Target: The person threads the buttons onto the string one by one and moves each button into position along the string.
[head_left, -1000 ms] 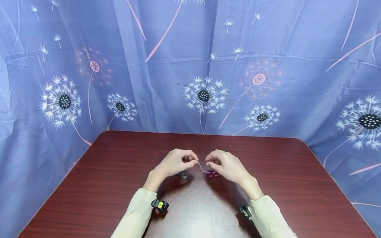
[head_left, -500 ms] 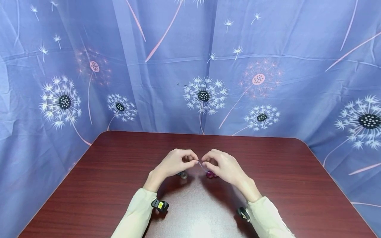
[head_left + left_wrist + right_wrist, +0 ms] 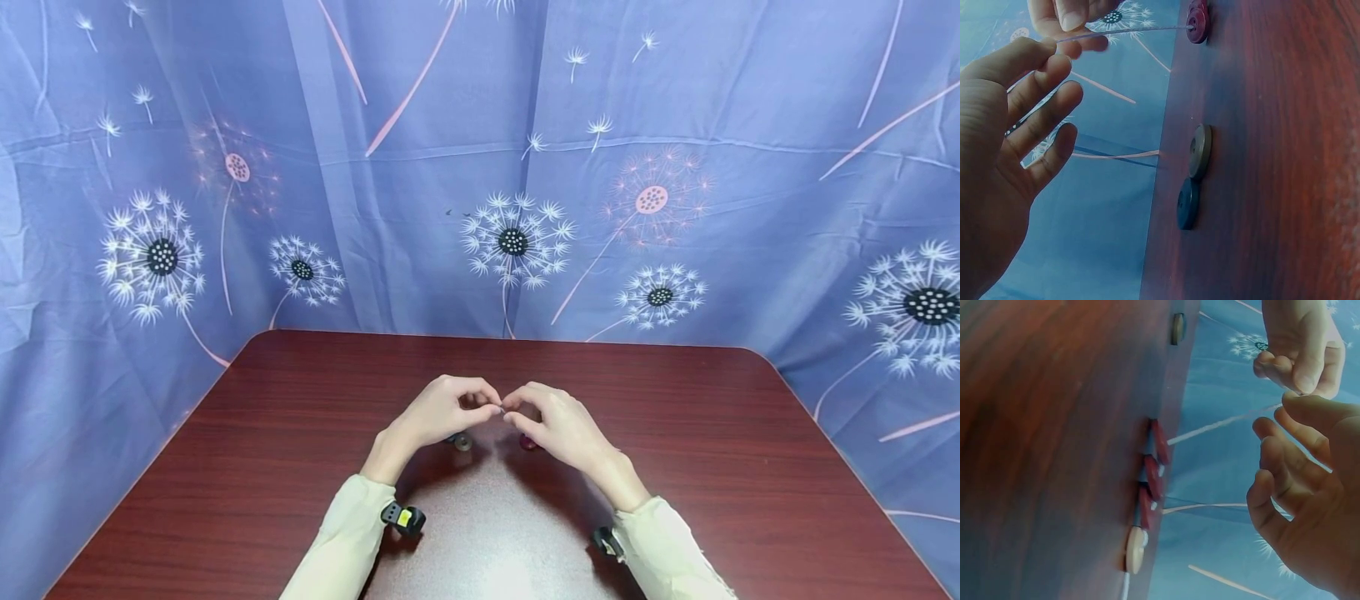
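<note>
Above the middle of the table, my left hand point(image 3: 442, 408) pinches the end of a thin pale string point(image 3: 1129, 30) between thumb and forefinger. Fingertip to fingertip with it, my right hand point(image 3: 562, 425) pinches the same string; its other fingers are loosely bent. The string slants down to a row of red buttons point(image 3: 1154, 477) threaded on it at the tabletop. A cream button point(image 3: 1135, 551) follows them on the string. In the head view, the right hand hides most of this row. Below the left hand lie a loose grey-brown button point(image 3: 1200, 152) and a dark blue button point(image 3: 1188, 204), side by side.
The dark red wooden table point(image 3: 300, 467) has a glossy glare at its near side. A blue dandelion-print curtain point(image 3: 420, 250) hangs around its back and sides. Small black cameras are strapped at both wrists.
My right hand has moved left along the string until its fingertips meet those of the left hand. The left hand has stayed in place, and the loose buttons have not moved.
</note>
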{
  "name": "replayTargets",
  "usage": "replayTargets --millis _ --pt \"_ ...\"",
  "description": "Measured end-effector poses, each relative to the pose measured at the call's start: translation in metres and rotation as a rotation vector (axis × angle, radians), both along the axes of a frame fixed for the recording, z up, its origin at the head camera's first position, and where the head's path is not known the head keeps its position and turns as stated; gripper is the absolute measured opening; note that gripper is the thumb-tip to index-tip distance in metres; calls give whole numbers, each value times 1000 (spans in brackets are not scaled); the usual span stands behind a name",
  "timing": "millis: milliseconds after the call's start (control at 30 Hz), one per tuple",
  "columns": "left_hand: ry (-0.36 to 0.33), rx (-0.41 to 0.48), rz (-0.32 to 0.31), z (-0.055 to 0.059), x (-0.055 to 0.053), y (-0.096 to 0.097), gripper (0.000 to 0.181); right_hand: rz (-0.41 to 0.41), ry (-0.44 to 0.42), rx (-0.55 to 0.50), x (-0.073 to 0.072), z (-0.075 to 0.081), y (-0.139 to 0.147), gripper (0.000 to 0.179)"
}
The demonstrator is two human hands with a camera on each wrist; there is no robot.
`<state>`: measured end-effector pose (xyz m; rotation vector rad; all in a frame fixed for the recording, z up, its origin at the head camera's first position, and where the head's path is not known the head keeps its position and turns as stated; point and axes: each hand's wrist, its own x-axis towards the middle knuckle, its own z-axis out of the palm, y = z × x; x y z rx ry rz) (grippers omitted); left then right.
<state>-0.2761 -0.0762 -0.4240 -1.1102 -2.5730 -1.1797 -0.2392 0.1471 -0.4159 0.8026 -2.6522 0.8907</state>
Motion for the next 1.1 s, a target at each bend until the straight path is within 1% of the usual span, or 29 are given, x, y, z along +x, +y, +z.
replayTargets --millis 100,167,300,400,533,600,667,800,867,1000,1100 --pt "-27 -5 -2 2 1 0 6 23 -61 -25 -1 0 0 13" --pt "-33 -6 -3 2 2 0 5 30 -88 -38 -2 -1 0 12" --pt "-32 -8 -4 1 1 0 4 30 -98 -63 -3 -3 1 5" --pt "-29 -13 -1 1 1 0 4 38 -124 -96 -3 -3 2 5" --pt "-30 -13 2 0 1 0 6 78 -218 -135 -3 -2 0 8" --pt "-35 -13 6 0 1 0 6 94 -251 -141 -2 -2 0 9" --pt "-38 -15 8 0 1 0 5 92 -246 -134 -2 -3 0 7" --pt "-32 -22 16 0 1 1 4 70 -184 -127 -3 -3 1 5" --pt "-30 -26 20 -1 1 1 4 60 -170 -127 -3 -3 2 4" --pt "-47 -57 24 -2 0 0 5 46 -194 -139 -4 -3 2 4" --pt "-71 -74 13 -3 -1 -1 6 35 -209 -146 -4 -3 2 5"
